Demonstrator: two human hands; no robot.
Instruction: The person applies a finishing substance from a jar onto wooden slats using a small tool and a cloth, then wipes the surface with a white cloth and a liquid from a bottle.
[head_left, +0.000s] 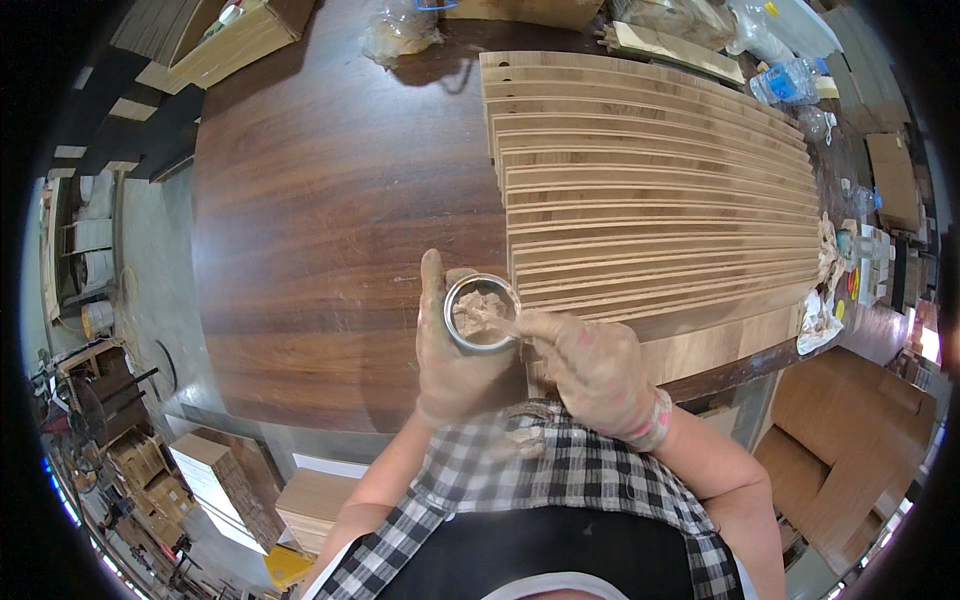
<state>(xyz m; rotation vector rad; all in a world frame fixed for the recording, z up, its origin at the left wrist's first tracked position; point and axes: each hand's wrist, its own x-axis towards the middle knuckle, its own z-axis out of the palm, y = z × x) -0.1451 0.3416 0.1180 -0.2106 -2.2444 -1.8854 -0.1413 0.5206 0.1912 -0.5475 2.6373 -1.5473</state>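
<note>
Both hands wear stained work gloves. My left hand (461, 379) is wrapped around an open metal can (482, 348) that holds a lumpy beige paste (478, 311). My right hand (600, 367) is at the can's right rim, its fingers closed on a thin tool whose end reaches into the paste; the kind of tool cannot be told. Just beyond and to the right of the hands, several flat wooden boards (652, 214) lie overlapped in a row on the dark wooden table (337, 247). A checkered apron (570, 457) is below the hands.
An open cardboard box (236, 56) and a plastic bag (401, 34) are at the table's far side. Plastic bottles (787, 82) stand at the far right, with a crumpled white cloth or paper (817, 322) at the right edge. Stacked boards (319, 499) are below the table's near left edge.
</note>
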